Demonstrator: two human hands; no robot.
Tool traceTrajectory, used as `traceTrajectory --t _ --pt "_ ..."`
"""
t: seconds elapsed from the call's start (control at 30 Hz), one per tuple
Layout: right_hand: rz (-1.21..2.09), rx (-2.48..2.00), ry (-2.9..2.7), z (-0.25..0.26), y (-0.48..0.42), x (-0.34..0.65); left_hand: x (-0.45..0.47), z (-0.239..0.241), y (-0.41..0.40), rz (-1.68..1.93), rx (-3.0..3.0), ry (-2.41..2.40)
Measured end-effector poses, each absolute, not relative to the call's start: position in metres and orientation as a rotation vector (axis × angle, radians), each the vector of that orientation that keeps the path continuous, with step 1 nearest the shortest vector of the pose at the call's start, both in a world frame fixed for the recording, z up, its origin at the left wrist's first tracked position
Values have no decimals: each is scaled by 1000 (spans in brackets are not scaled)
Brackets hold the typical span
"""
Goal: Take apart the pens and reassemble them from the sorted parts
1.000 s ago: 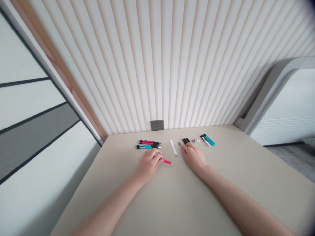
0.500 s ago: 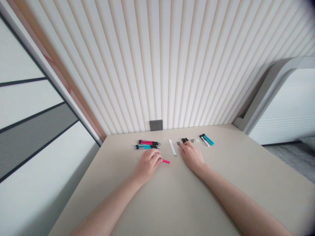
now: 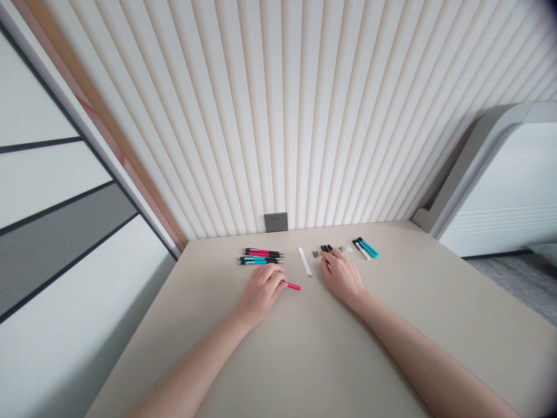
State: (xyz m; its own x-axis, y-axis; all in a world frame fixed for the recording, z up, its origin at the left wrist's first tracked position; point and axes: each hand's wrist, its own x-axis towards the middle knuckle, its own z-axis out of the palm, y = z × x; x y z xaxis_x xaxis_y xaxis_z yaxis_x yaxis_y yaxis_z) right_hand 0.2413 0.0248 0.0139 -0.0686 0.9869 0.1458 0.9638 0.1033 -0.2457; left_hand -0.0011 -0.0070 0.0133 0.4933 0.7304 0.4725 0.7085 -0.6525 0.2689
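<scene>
Two hands: both rest low on the beige table (image 3: 391, 325), with bare forearms stretched from the near edge toward the far wall.
Left hand (image 3: 261, 290): knuckles up, wrist straight, fingers curled down and closed around a pink barrel (image 3: 294, 285).
Pink barrel: slim, straight, glossy plastic. Its right end sticks out of the fist, low over the tabletop near the middle of the table.
Right hand (image 3: 342, 274): palm down, fingers bent forward and bunched, tips just short of the black parts (image 3: 326, 248). Whether the fingers pinch anything cannot be told.
Black parts: a few short, dark, slim pieces lying side by side, just beyond the right hand.
White tube (image 3: 305, 261): a thin, pale, straight stick lying between the two hands, slightly angled.
Grey piece (image 3: 315, 254): small, dull and squarish, just right of the white tube.
Assembled pens (image 3: 261, 256): several, pink and teal with black ends, lying parallel just beyond the left hand.
Silver bits (image 3: 343, 249): tiny, right of the black parts, too small to identify.
Teal and white parts (image 3: 365, 248): short, slim barrels at the right end of the row.
Table surface: matte, smooth and flat.
Slatted wall (image 3: 304, 116): cream, vertically ribbed, with a grey socket plate (image 3: 275, 222) at its base.
</scene>
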Motion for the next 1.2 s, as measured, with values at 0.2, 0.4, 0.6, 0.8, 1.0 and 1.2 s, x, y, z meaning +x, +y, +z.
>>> traceTrajectory --t 0.2,0.4,0.6,0.8,1.0,1.2 --pt "280 -1853 -2082 15 17 240 0 14 -7 881 2694 1281" --pt "428 -1486 -2090 11 9 239 -1 13 -7 843 2695 1311" --pt "515 -1236 -2269 15 -8 226 -3 13 -6 892 2709 1289" --pt "449 -1267 -2433 12 -14 214 -5 12 -10 966 2708 1130" --pt "428 -1306 -2485 10 -13 213 -7 8 -10 1059 2669 1081" --pt "436 -1320 -2472 11 -13 213 -9 4 -10 1094 2630 1131"
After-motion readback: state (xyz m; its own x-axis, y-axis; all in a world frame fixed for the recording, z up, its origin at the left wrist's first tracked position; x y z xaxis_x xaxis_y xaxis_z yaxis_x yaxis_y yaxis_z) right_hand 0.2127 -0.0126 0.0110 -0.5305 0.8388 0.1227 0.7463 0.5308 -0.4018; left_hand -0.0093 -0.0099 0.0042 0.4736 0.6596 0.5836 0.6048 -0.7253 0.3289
